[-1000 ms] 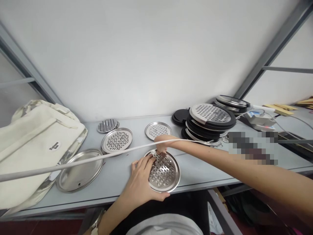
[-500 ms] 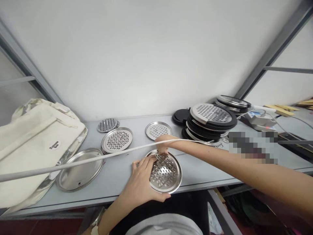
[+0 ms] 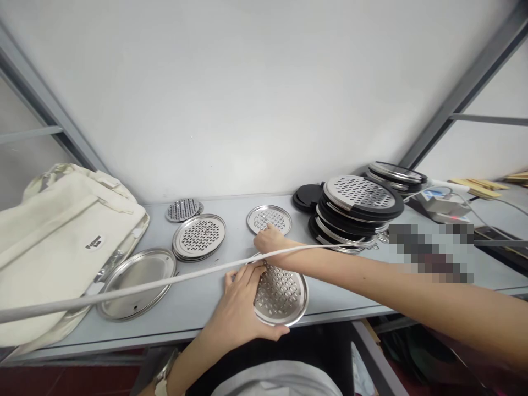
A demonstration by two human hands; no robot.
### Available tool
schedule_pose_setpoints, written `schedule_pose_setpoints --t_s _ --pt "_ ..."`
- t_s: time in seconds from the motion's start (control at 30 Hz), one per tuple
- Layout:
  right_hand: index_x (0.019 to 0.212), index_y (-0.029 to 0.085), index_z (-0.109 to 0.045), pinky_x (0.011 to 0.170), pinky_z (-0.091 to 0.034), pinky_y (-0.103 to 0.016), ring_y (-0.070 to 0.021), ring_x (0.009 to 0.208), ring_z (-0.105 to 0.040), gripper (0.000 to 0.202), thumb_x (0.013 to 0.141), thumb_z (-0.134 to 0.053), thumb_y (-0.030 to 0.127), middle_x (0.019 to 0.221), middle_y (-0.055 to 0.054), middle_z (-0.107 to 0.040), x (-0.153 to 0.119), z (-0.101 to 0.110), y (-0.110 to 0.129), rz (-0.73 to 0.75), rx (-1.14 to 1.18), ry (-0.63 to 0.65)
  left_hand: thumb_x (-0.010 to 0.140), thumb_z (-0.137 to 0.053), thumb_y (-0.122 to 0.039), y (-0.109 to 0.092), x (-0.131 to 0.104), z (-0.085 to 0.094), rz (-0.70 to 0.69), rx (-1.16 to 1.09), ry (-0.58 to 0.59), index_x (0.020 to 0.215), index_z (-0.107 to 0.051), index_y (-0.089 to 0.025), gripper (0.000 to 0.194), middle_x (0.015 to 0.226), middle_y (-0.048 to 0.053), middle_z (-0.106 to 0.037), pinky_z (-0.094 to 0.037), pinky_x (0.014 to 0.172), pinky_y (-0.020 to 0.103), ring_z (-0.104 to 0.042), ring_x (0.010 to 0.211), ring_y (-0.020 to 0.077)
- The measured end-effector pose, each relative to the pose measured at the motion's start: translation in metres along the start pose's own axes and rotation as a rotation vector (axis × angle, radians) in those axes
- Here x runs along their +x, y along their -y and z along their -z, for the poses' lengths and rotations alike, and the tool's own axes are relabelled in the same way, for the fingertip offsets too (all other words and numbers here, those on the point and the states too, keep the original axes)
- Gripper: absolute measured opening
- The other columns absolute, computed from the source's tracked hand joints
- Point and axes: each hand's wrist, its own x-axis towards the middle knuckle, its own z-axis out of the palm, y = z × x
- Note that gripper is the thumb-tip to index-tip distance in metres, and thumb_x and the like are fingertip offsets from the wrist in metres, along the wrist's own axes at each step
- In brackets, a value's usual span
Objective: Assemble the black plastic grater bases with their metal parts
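Observation:
My left hand (image 3: 241, 308) grips a round steel grater plate (image 3: 282, 300) by its left side, thumb along the front rim and fingers over the far left edge. The plate has rows of raised slots and lies at the table's front edge. Just beyond it, my right hand (image 3: 270, 240) is closed, knuckles up, by the front rim of a second grater plate (image 3: 272, 212). Whatever its fingers hold is hidden. To the left are a stack of grater plates (image 3: 200, 236), smaller perforated discs (image 3: 183, 209) and plain round metal lids (image 3: 138, 283).
A white cable (image 3: 198, 270) stretches across the view, over my right forearm. On the right rise black-rimmed grater lids (image 3: 358, 212), with a black disc (image 3: 306, 196) beside them. A cream bag (image 3: 53, 242) fills the left end. A power strip (image 3: 443, 206) sits far right.
My right hand has moved away from the plate under my left hand, up toward the farther plate. My left hand keeps its hold. The view has shifted slightly.

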Motion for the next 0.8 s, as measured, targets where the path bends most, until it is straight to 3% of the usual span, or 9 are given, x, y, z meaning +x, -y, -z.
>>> schedule_pose_setpoints --t_s 0.17,0.33,0.47,0.57,0.7,0.8 --pt "0.073 0.010 -0.065 0.081 -0.042 -0.035 -0.0236 0.078 -0.065 0.014 0.078 -0.053 0.004 0.075 -0.014 -0.069 -0.017 0.018 -0.026 -0.062 -0.003 0.016 0.046 -0.079 -0.050 0.001 -0.002 -0.001 0.001 0.036 -0.002 0.131 -0.037 -0.021 0.100 0.135 0.011 -0.043 -0.027 0.100 0.046 -0.038 0.123 0.0334" --pt "0.079 0.016 -0.061 0.068 -0.041 -0.028 -0.0182 0.070 -0.061 0.018 0.089 -0.047 0.019 0.071 -0.006 -0.065 -0.038 0.001 -0.048 -0.117 0.221 -0.349 0.053 -0.074 -0.057 0.006 -0.005 -0.004 0.010 0.079 0.037 0.140 -0.027 -0.022 0.105 0.143 0.013 -0.034 -0.022 0.103 0.053 -0.032 0.127 0.0361" --pt "0.091 0.016 -0.058 0.079 -0.042 -0.031 -0.0199 0.085 -0.055 0.013 0.091 -0.046 0.020 0.087 -0.008 -0.062 -0.046 -0.029 -0.058 -0.095 0.267 -0.589 0.055 -0.074 -0.056 0.008 -0.006 -0.006 0.018 0.104 0.066 0.140 -0.029 -0.030 0.099 0.145 0.010 -0.031 -0.022 0.103 0.055 -0.031 0.128 0.0365" --pt "0.094 0.017 -0.058 0.083 -0.042 -0.034 -0.0211 0.092 -0.051 0.012 0.090 -0.050 0.026 0.092 -0.009 -0.058 -0.044 -0.052 -0.067 0.008 0.284 -0.596 0.056 -0.074 -0.056 0.009 -0.006 -0.007 0.030 0.116 0.067 0.139 -0.031 -0.031 0.097 0.145 0.010 -0.031 -0.024 0.103 0.055 -0.031 0.127 0.0364" --pt "0.089 0.019 -0.057 0.080 -0.042 -0.036 -0.0209 0.088 -0.050 0.007 0.088 -0.053 0.024 0.089 -0.007 -0.057 -0.041 -0.072 -0.073 0.029 0.330 -0.610 0.061 -0.072 -0.052 0.006 -0.006 -0.006 0.038 0.138 0.062 0.142 -0.025 -0.032 0.097 0.148 0.010 -0.024 -0.026 0.103 0.054 -0.030 0.129 0.0360" --pt "0.090 0.019 -0.056 0.080 -0.042 -0.035 -0.0203 0.088 -0.050 0.005 0.087 -0.053 0.018 0.089 -0.006 -0.058 -0.041 -0.079 -0.075 0.017 0.390 -0.611 0.073 -0.065 -0.046 0.003 -0.006 -0.004 0.044 0.160 0.038 0.141 -0.028 -0.034 0.078 0.147 0.007 -0.026 -0.028 0.103 0.053 -0.029 0.130 0.0332"
